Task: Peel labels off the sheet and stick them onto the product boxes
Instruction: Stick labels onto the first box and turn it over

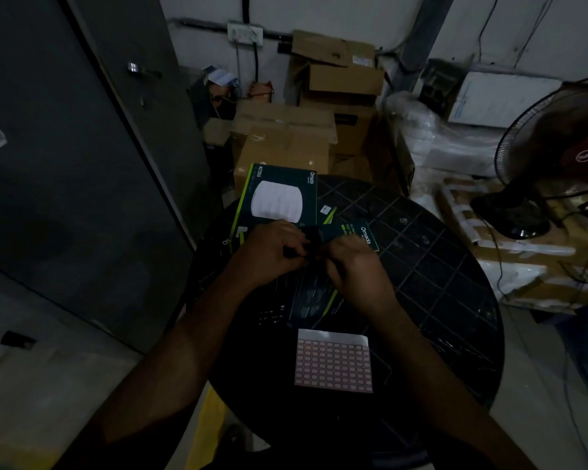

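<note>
Both hands' fingers point(299, 247) curled together over product box point(319, 293), grasp seemingly indiscernible.

light: dim, underexposed | brightest: label sheet point(333, 362), far wall | shadow: table point(431, 266) and door nearly black | focus: soft throughout | edges: bowed by wide-angle lens

Your left hand point(272, 252) and right hand point(353, 266) are bare; no sleeves, rings or watch show behind them.

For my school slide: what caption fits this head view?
Two hands meet above dark product boxes; pink-gridded label sheet lies nearer.
</note>
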Demonstrator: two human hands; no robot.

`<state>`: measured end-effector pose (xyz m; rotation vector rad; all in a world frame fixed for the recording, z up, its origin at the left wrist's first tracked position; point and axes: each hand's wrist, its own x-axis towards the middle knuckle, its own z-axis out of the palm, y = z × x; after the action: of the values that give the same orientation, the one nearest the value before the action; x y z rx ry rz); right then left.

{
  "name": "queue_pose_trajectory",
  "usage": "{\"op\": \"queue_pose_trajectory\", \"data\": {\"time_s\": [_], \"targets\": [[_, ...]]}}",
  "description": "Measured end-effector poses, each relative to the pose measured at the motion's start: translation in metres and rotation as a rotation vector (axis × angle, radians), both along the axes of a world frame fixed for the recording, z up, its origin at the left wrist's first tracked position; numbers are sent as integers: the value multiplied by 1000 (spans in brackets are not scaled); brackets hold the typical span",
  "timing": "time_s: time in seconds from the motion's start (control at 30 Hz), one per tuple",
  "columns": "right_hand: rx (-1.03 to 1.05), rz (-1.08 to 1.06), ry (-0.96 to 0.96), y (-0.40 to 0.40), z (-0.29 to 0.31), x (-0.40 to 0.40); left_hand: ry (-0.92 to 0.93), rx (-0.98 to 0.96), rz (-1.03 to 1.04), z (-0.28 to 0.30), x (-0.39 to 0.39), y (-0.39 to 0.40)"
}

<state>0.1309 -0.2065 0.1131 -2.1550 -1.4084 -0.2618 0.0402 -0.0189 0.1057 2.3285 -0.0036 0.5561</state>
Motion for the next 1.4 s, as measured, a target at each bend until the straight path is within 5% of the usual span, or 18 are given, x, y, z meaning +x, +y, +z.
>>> {"op": "queue_pose_trajectory", "data": {"time_s": [0.67,0.9,1.1,1.4], "targets": [[-119,112,-21,-11,-1,10,-1,-28,22,-4,2,0],[140,14,380,-6,2,18,32,-37,15,0,0,-1],[69,38,273,8,0,16,26,-35,18,3,-1,-2],[240,-25,179,3,-26,12,75,-41,22,1,-1,-2]]}}
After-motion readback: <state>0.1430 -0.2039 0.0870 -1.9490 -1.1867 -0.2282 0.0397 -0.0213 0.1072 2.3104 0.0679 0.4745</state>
